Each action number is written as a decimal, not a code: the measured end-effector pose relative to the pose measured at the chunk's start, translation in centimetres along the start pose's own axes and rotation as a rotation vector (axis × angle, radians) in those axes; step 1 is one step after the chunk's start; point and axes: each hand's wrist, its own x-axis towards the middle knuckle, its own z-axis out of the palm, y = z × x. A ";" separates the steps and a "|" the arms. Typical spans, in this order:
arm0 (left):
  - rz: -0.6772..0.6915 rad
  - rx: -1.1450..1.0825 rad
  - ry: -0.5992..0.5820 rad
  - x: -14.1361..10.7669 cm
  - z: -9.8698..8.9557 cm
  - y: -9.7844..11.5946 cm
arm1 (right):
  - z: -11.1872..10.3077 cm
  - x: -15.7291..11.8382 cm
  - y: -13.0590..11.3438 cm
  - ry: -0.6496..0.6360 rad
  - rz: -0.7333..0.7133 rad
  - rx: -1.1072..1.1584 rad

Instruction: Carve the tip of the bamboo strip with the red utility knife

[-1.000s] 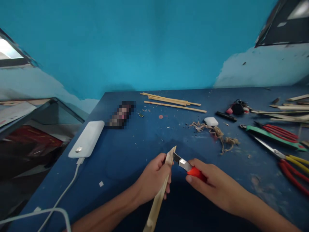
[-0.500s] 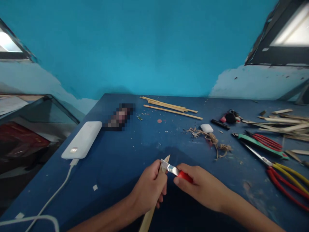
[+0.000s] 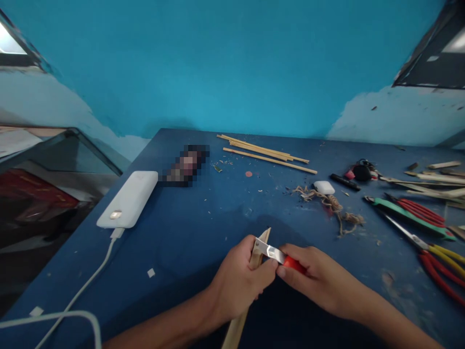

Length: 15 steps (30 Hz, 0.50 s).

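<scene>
My left hand (image 3: 240, 278) is closed around a pale, flat wooden strip (image 3: 236, 329), probably bamboo. The strip slants upward through the fist, and its pointed tip shows just above the fingers. In my right hand (image 3: 317, 278) is a knife (image 3: 271, 251) with a red handle and a short metal blade. The blade lies across the strip a little below its tip, with the left thumb close beneath it. My palms and most of the left fingers are hidden.
A white power bank (image 3: 132, 201) with a cable lies left, beside a blurred-out phone-like object (image 3: 187, 167). Thin sticks (image 3: 269, 159) lie at the back. Right are twine (image 3: 336, 206), a white case (image 3: 324, 187), red-and-yellow-handled scissors (image 3: 421, 243), a green-handled tool (image 3: 410, 215) and wood pieces (image 3: 446, 186).
The view has shifted slightly. Both hands sit a bit further right in the picture, and the left thumb has come up closer to the blade and the right hand.
</scene>
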 end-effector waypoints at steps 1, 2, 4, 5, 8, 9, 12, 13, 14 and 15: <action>0.018 0.004 0.001 0.0 0.0 0.0 | 0.0 0.0 0.0 0.002 -0.004 0.009; 0.034 0.014 0.002 0.0 0.0 0.0 | -0.1 0.0 0.0 0.001 -0.005 0.015; 0.061 0.051 0.003 -0.1 -0.1 -0.1 | -0.1 -0.1 -0.1 -0.010 -0.004 0.018; 0.073 0.072 0.009 -0.1 -0.1 -0.1 | -0.1 -0.1 -0.1 -0.016 -0.004 0.020; 0.112 0.122 0.043 0.0 -0.1 -0.2 | -0.1 -0.1 0.0 -0.026 -0.007 0.036; 0.123 0.133 0.056 0.0 0.0 -0.3 | -0.1 -0.1 0.0 -0.026 -0.004 0.044; 0.142 0.162 0.104 0.0 0.2 -0.3 | 0.0 0.0 0.0 -0.018 0.006 0.053; 0.146 0.170 0.121 0.0 0.3 -0.2 | 0.0 0.1 0.0 -0.011 0.008 0.051; 0.148 0.177 0.134 0.0 0.3 -0.2 | 0.0 0.1 0.0 -0.003 0.008 0.048; 0.151 0.180 0.141 0.0 0.4 -0.1 | 0.1 0.1 0.0 0.005 0.010 0.046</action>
